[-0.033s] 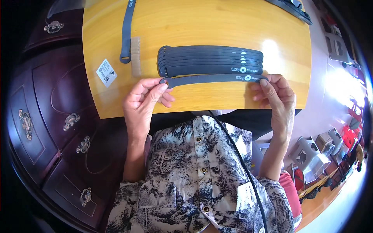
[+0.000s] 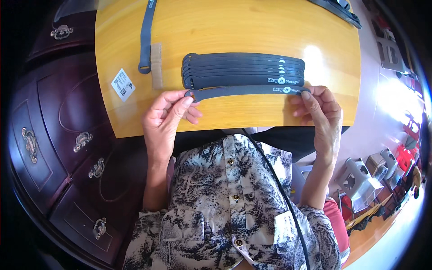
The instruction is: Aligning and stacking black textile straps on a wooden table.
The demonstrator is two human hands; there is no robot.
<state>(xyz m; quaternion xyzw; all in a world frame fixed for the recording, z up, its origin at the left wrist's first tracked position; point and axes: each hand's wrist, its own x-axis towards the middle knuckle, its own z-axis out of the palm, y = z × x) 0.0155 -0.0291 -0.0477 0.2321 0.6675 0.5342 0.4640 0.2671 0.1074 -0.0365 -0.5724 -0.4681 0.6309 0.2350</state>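
A dark grey storage strap (image 2: 238, 91) is stretched level between my two hands, along the near side of a stack of matching straps (image 2: 243, 69). My left hand (image 2: 168, 112) pinches its slotted, rounded end between thumb and fingers. The other end, beside pale printing, is pinched by my right hand (image 2: 318, 105). In the stack, several straps lie overlapped with their slotted ends together at the left. The held strap runs close against the lowest one; whether they touch I cannot tell.
On the yellow table (image 2: 234, 118), another grey strap (image 2: 146, 40) lies beside a brown ribbed strip (image 2: 156, 65). A white printed label (image 2: 123, 85) is at the left, and a black object (image 2: 339, 12) at the far right. Dark wooden drawers (image 2: 81, 180) stand left; grey stools (image 2: 355, 177) stand right.
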